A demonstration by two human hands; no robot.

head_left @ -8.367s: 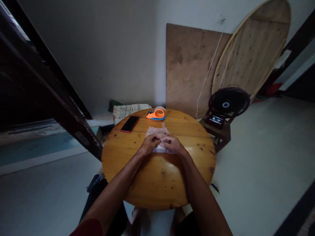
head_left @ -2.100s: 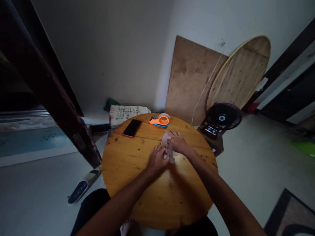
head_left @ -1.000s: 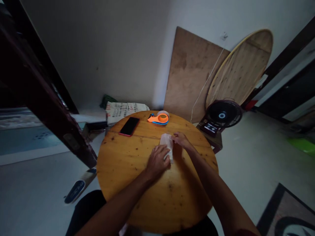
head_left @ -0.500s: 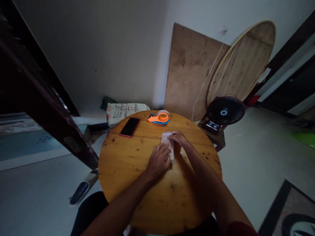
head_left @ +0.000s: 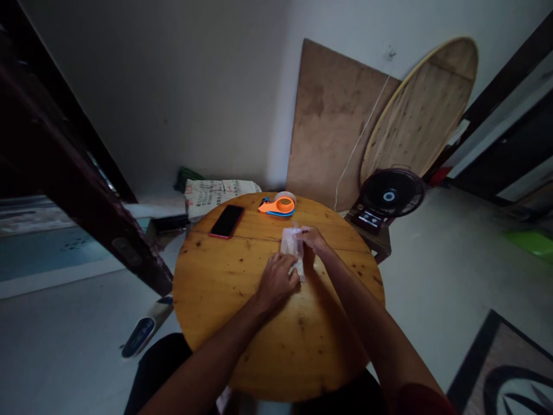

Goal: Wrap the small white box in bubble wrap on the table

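A strip of translucent whitish plastic, which looks like bubble wrap (head_left: 290,241), lies on the round wooden table (head_left: 216,274). Its top edge is slightly raised. My right hand (head_left: 313,238) pinches the upper right edge of the wrap between thumb and fingers. Lower down, my left hand (head_left: 279,278) has its fingers curled onto the wrap's lower left part, covering some of it. Whether something lies inside the wrap cannot be made out. Beyond the wrap sits an orange and blue tape dispenser (head_left: 279,206) with a roll of tape.
A phone (head_left: 227,222) with a red edge lies at the table's back left. Behind the table is a printed sack (head_left: 218,193). A black fan (head_left: 389,196) stands at the right, before a leaning board (head_left: 337,121) and a round wooden tabletop (head_left: 425,106).
My right hand has lifted the wrap's upper edge a little, so it looks more opened out. My left fingers have curled in more. The view has shifted slightly.
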